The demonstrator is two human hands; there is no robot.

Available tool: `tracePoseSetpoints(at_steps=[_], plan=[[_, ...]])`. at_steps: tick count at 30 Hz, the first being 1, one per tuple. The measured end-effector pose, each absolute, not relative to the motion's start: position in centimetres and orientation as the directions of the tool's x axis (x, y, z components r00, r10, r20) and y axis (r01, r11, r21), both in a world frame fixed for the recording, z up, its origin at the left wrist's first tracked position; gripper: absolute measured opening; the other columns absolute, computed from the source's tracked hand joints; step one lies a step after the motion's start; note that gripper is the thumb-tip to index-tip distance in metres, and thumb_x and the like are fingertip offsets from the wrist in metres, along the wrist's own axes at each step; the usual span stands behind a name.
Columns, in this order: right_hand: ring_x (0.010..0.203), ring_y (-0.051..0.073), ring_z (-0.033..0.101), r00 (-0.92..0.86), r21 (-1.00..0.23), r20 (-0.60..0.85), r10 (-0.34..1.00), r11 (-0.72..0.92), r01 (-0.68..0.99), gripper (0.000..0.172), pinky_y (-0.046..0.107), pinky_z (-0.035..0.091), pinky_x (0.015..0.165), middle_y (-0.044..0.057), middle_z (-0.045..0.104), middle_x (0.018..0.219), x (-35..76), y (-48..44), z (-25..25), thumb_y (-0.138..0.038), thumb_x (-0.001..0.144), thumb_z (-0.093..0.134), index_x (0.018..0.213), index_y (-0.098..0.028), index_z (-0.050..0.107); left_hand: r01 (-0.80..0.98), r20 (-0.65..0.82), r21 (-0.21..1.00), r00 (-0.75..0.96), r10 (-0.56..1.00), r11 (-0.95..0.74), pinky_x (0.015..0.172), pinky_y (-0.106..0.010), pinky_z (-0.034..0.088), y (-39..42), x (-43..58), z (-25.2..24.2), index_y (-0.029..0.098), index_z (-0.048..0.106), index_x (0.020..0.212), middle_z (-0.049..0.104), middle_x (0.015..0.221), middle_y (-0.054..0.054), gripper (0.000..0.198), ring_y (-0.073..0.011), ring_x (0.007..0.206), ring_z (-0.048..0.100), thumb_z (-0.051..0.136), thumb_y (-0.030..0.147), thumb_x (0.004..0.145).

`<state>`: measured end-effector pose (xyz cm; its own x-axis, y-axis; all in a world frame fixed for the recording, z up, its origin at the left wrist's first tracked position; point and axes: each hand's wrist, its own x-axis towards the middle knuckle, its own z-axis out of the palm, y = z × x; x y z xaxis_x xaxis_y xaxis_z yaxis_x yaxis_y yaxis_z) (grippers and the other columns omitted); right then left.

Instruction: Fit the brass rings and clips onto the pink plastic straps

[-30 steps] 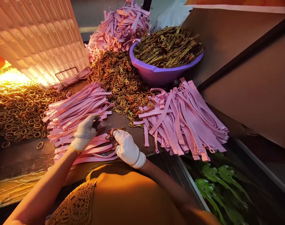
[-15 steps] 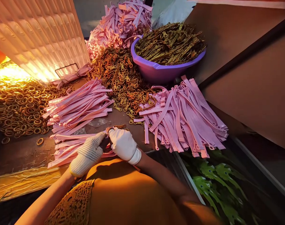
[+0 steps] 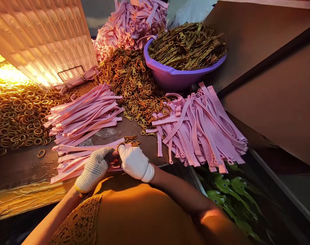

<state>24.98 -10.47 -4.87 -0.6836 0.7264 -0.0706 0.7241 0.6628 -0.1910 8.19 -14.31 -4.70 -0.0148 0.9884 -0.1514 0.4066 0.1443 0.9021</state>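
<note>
My left hand (image 3: 95,167), in a knitted glove with dark dots, is closed at the fingertips. My right hand (image 3: 135,162), in a smooth white glove, is closed too, its fingers meeting the left's. What they pinch is small, dark and mostly hidden. Several pink straps (image 3: 74,163) lie beside and behind my left hand. Just beyond my right fingers are a few brass-coloured linked pieces (image 3: 131,140). A bigger bundle of pink straps (image 3: 86,114) rests behind my left hand. To the right spreads another heap of pink straps (image 3: 195,127) with small looped ends.
Metal rings (image 3: 22,115) are piled at the left, near a bright light and a corrugated panel (image 3: 53,41). Behind the hands rises a heap of linked metal pieces (image 3: 134,85). A purple basin (image 3: 175,76) holds braided brown strips. A brown board (image 3: 269,85) slants along the right.
Both hands stay together at nearly the same spot; the right has dipped slightly. More of the linked pieces and a pink strap end now show beyond the fingers. The view has shifted a little.
</note>
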Motion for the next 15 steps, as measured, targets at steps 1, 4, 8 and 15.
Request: tracePoseSetpoints(at_steps=[1, 4, 8, 15], plan=[[0.072, 0.023, 0.067, -0.71, -0.168, -0.057, 0.702, 0.694, 0.7, 0.024, 0.03, 0.045, 0.058, 0.013, 0.067, 0.081, 24.9, -10.6, -5.3, -0.011, 0.094, 0.038, 0.11, -0.009, 0.055, 0.394, -0.164, 0.905, -0.018, 0.986, 0.157, 0.07, -0.031, 0.053, -14.4, 8.2, -4.8, 0.021, 0.075, 0.079, 0.073, 0.078, -0.005, 0.017, -0.0232, 0.073, 0.065, 0.059, 0.018, 0.077], [0.073, 0.023, 0.066, -0.786, -0.142, -0.046, 0.616, 0.775, 0.615, 0.024, 0.03, 0.043, 0.057, 0.012, 0.067, 0.082, 24.8, -10.5, -5.7, -0.01, 0.096, 0.036, 0.11, -0.009, 0.055, 0.314, -0.226, 0.924, -0.011, 0.974, 0.218, 0.07, -0.034, 0.055, -14.6, 8.0, -4.9, 0.022, 0.077, 0.086, 0.074, 0.082, -0.006, 0.016, -0.0259, 0.079, 0.067, 0.062, 0.024, 0.08], [0.078, 0.023, 0.065, -0.814, -0.18, -0.088, 0.574, 0.795, 0.58, 0.017, 0.03, 0.044, 0.062, 0.009, 0.066, 0.084, 25.4, -9.5, -3.6, -0.015, 0.093, 0.048, 0.107, -0.011, 0.057, 0.321, -0.205, 0.928, 0.01, 0.979, 0.191, 0.063, -0.028, 0.054, -14.6, 7.3, -3.4, 0.021, 0.077, 0.086, 0.073, 0.081, -0.005, 0.013, -0.0201, 0.07, 0.065, 0.067, 0.025, 0.08], [0.098, 0.024, 0.061, -0.627, -0.189, 0.07, 0.776, 0.627, 0.755, 0.025, 0.031, 0.047, 0.08, 0.012, 0.065, 0.101, 25.9, -3.5, -2.3, -0.038, 0.101, 0.052, 0.104, -0.016, 0.062, -0.496, -0.539, 0.756, -0.099, 0.837, 0.428, 0.047, -0.015, 0.052, -13.7, 5.5, -1.5, 0.016, 0.067, 0.124, 0.069, 0.075, -0.005, 0.05, -0.01, 0.054, 0.061, 0.061, 0.054, 0.092]])
